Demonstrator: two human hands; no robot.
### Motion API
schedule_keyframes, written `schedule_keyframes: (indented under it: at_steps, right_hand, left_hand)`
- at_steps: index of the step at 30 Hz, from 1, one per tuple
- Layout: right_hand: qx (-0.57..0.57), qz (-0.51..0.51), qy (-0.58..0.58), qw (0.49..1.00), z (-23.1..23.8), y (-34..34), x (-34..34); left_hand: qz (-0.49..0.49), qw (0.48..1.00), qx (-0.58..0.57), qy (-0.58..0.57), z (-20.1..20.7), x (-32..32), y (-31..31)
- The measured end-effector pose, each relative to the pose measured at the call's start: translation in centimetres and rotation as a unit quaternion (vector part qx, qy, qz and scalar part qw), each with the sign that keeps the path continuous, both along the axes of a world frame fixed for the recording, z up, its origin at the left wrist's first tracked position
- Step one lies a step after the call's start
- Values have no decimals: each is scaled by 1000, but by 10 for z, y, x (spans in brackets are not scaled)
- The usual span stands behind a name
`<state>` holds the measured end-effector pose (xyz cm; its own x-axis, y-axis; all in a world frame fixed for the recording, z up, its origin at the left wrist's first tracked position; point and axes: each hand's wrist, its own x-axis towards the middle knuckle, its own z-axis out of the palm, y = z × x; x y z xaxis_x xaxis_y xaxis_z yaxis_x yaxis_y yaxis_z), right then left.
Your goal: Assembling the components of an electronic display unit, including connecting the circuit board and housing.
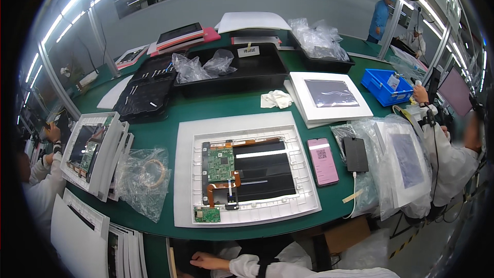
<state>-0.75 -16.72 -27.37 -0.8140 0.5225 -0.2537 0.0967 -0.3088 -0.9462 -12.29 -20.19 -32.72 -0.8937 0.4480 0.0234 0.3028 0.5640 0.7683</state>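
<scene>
My right hand (210,261) is low in the view, just below the near edge of the table, with its sleeved forearm coming in from the right. Its loosely bent fingers point left, slightly apart, and nothing shows in them. My left hand is out of sight. Above, on a white foam sheet (185,175), lies a white-framed display panel (303,185), back side up. Its green circuit board (222,164), orange ribbon cables (210,195) and a smaller green board (207,214) are exposed. Neither visible hand part touches the panel.
Right of the panel lie a pink-screened phone (322,162), a black power bank (355,154) with white cable, and bagged panels (406,159). Stacked frames (85,149) and a plastic bag (144,175) stand left. Behind are black trays (231,80) and a blue bin (383,92). Co-workers flank both sides.
</scene>
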Motion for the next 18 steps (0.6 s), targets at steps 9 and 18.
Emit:
schedule_keyframes:
  at_steps: [9,18]
  right_hand:
    - [-231,6,-133,964,-89,-26,-71]
    - [-156,-105,-142,972,-184,-47,-48]
  left_hand:
    - [-93,986,124,-54,38,43,-93]
    - [-177,953,-210,131,-34,7,-104]
